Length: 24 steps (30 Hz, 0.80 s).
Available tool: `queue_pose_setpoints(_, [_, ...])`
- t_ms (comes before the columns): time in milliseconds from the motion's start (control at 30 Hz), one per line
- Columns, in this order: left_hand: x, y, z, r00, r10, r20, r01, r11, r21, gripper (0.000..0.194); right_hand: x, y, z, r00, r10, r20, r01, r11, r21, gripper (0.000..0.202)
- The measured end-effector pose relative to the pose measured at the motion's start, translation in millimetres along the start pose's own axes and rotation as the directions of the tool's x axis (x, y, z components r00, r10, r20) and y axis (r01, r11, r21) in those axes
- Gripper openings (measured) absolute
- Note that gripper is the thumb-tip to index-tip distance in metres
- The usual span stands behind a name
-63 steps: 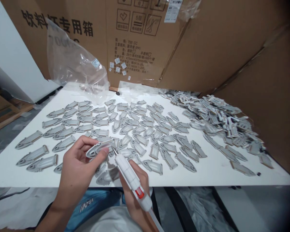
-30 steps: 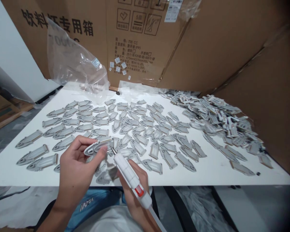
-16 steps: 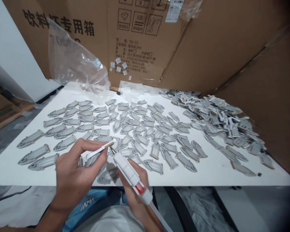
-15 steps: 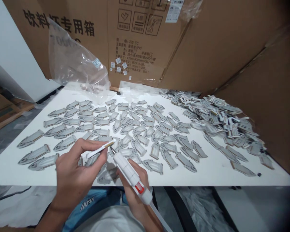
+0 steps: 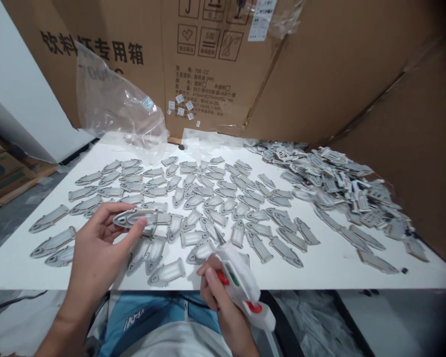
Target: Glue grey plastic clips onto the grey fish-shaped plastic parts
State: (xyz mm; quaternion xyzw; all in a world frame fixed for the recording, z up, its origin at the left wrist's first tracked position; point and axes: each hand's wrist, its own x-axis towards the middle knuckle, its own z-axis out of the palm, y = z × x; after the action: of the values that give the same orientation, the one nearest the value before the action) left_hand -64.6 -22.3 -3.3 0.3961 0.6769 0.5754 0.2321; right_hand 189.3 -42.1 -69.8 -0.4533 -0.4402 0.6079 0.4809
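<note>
Two hands reached over the front edge of a flat white table (image 5: 330, 267), apart from each other. The right hand (image 5: 223, 302) wrapped around what looked like a white plastic glue gun (image 5: 241, 280), its thin metal tip (image 5: 219, 236) pointing toward the back edge, clear of the held piece. The left hand (image 5: 100, 243) pinched that flat grey boat-shaped piece (image 5: 129, 218) above the table, thumb in front, fingers behind. Doing this well likely meant a steady pinch and fingers kept off the tip. Many grey pieces (image 5: 228, 206) lay farther back; a messy grey heap (image 5: 330, 171) sat toward the right edge. Behind the back edge stood a big brown cardboard box (image 5: 215, 54).
</note>
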Motion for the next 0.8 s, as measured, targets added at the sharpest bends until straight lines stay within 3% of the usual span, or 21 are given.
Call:
queue_pose_setpoints(133, [1,-4,0.9,0.991,-0.019,0.129,0.019,1.000,0.005,0.047,-9,9,-10,0.994,-0.009,-0.111,0.008,1.000,-0.006,0.046])
queue_pose_setpoints(233, [-10,2,12.4,0.955,-0.008,0.297,0.006,1.000,0.008,0.039,-15,8,-14,0.973,-0.061,-0.223,0.068,0.997,0.026,0.043])
queue_pose_setpoints(333, [-29,9,32.0,0.833,-0.055,0.551,0.032,0.998,0.052,0.032,-18,4,-13,0.959,-0.085,-0.271,0.134,0.977,0.165,0.040])
queue_pose_setpoints(400, [-44,10,46.7,0.742,-0.083,0.665,0.069,0.997,0.046,0.033,-19,2,-12,0.956,-0.086,-0.281,0.155,0.960,0.235,0.040])
queue_pose_setpoints(500, [-63,4,66.9,0.692,-0.043,0.720,0.070,0.997,-0.008,0.038,-22,4,-11,0.941,-0.121,-0.317,0.203,0.949,0.240,0.042])
queue_pose_setpoints(567, [-73,-4,77.1,0.708,0.024,0.705,-0.038,0.999,0.004,0.036,-24,7,-13,0.925,-0.156,-0.347,0.244,0.943,0.228,0.043])
queue_pose_setpoints(633, [-81,-11,84.2,0.742,0.129,0.658,-0.237,0.968,0.078,0.028,-26,9,-15,0.923,-0.148,-0.356,0.245,0.939,0.243,0.042])
queue_pose_setpoints(700, [-88,-16,88.7,0.754,0.253,0.606,-0.448,0.873,0.193,0.019,-26,10,-17,0.924,-0.103,-0.367,0.215,0.936,0.278,0.041])
queue_pose_setpoints(800, [-96,-17,92.3,0.721,0.406,0.562,-0.652,0.672,0.350,0.010,-25,9,-16,0.924,-0.046,-0.381,0.174,0.935,0.309,0.046])
